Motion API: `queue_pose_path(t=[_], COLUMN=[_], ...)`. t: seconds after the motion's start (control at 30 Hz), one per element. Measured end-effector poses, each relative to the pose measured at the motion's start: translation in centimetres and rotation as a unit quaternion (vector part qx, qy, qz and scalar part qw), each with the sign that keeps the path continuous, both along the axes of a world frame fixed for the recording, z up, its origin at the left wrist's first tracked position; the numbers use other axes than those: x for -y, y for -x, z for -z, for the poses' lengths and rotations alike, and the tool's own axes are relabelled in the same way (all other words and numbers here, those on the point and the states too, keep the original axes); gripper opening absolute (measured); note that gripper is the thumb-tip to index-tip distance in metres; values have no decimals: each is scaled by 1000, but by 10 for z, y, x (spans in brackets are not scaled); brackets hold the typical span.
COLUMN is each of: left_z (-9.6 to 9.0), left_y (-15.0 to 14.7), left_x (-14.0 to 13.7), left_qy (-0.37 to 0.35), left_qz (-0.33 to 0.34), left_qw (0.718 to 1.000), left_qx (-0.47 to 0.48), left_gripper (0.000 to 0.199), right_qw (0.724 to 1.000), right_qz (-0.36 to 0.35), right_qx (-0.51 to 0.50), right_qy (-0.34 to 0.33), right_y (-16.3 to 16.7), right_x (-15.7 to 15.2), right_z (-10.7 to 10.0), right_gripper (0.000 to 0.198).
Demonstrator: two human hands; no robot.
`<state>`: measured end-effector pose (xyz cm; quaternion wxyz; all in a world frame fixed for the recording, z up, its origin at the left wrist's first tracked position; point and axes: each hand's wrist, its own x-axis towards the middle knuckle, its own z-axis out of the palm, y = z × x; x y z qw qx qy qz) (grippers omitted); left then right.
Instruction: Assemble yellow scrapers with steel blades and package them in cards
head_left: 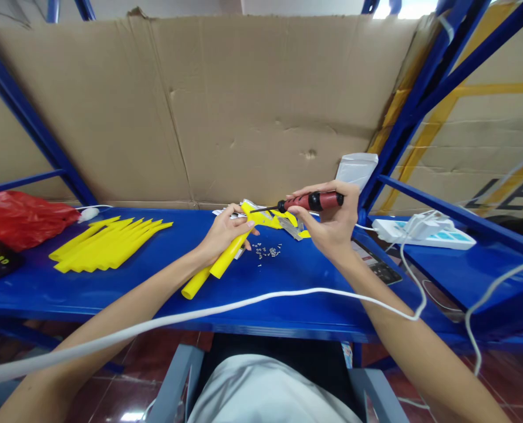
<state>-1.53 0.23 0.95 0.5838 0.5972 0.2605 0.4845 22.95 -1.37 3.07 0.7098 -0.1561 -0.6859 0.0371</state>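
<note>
My left hand (226,231) is closed around a yellow tube (229,257) near its far end, over the blue table. My right hand (331,222) grips a screwdriver (314,201) by its red and black handle. The thin shaft points left, and its tip meets or nearly meets the far end of the held tube. Beneath it lies a second yellow tube (195,285). Several small metal screws or nuts (267,251) are scattered beside my left hand. Further right are yellow pieces (290,218) and a grey flat piece (292,228), partly overlapping.
Several yellow tubes (107,247) lie side by side on the left of the blue table (138,288). Behind them sits a red plastic bag (27,217). A white power strip (424,233) and a phone-like dark object (378,264) are at right. A white cable (261,301) crosses in front.
</note>
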Motion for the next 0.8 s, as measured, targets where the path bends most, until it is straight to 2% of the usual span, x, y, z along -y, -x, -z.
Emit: queue_pose_path(t=[0.13,0.3,0.5,0.8], left_z=[-1,3,4,2], left_y=[1,4,5,6], left_x=[-1,-6,-7,-8], left_qy=[-18,-34,-40,-59], left_qz=[-5,-7,-8,-18], left_qw=[1000,999,999,998], left_qx=[7,7,18,7], left_gripper=[55,52,58,57], right_qw=[998,998,1000,998], right_qz=[-51,-1,17,50], right_qx=[44,52,11,-25], right_qy=[10,22,22,10], right_y=[3,1,-2,6], right_x=[2,-3,-9,0], right_z=[3,10,14,11], right_gripper=[53,47,54,53])
